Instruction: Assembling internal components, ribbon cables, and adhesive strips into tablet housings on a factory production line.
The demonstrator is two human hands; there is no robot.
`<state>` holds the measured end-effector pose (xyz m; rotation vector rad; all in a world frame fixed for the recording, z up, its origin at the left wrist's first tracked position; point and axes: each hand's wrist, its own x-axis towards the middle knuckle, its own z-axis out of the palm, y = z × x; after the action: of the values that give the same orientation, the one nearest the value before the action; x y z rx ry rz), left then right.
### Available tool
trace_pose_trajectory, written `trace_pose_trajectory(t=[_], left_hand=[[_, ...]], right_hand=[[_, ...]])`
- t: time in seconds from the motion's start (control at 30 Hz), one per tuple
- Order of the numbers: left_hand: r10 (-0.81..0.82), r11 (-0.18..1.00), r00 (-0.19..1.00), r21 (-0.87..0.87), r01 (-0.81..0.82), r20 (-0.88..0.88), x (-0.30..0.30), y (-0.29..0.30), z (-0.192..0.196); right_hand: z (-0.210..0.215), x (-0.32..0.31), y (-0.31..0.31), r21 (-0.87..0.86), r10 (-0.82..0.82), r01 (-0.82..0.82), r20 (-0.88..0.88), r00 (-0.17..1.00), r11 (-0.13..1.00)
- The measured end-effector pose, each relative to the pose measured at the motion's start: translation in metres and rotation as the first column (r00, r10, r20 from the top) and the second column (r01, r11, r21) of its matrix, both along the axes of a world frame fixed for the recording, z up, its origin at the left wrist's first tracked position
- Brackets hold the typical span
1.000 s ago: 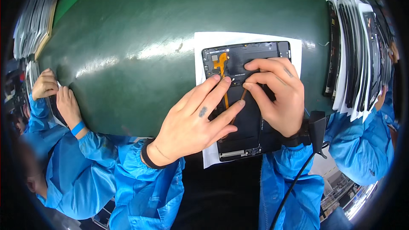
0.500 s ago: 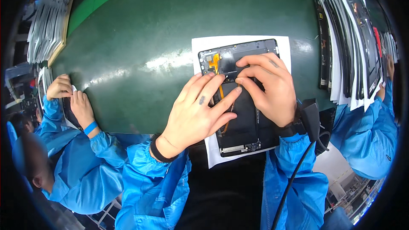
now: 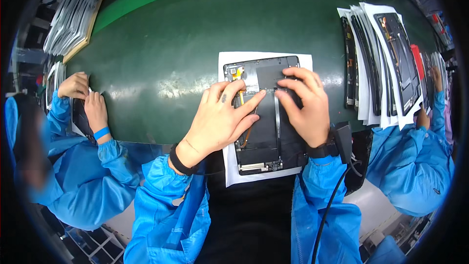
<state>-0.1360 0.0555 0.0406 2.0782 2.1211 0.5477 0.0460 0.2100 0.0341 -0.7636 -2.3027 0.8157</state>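
Green tabletop [image 3: 161, 44] surrounded the left grip [image 3: 215, 115] and right grip [image 3: 309, 107], an uncovered tablet [image 3: 261, 139] under their fingertips

Spread wide, the left grip rested by the orange ribbon cable [image 3: 238, 74]; the right was narrow, near a silvery strip [image 3: 278, 132], whether pinching anything I couldn't tell; the step looked like close work on small inner parts, the next move seemingly calling for light, exact fingertips

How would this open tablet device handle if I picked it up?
The open tablet device would probably stay stiff, being a flat slab. Its exposed orange ribbon looks thin, so it might snag or crease. The white sheet sticks out beneath, so pushing could slide both.
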Motion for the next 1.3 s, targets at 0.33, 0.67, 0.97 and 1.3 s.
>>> trace_pose_trajectory(t=[0.33,0.67,0.97,1.3], left_hand=[[0.081,0.976,0.690,0.083,-0.202,0.720,0.027,-0.053,0.032],[0.168,0.984,-0.418,-0.175,0.024,0.893,0.083,-0.057,0.025],[0.385,0.909,-0.425,-0.255,0.331,0.819,0.068,-0.068,0.043],[0.145,0.988,-0.409,-0.153,0.014,0.901,0.099,-0.054,0.035]], right_hand=[[0.036,0.022,-0.023,0.071,0.096,-0.089,-0.097,0.991,0.994],[0.053,0.062,-0.074,0.087,0.277,-0.268,-0.125,0.953,0.960],[0.054,0.067,-0.065,0.229,0.192,-0.133,-0.261,0.946,0.964],[0.061,0.075,-0.074,0.254,0.277,-0.227,-0.184,0.943,0.940]])
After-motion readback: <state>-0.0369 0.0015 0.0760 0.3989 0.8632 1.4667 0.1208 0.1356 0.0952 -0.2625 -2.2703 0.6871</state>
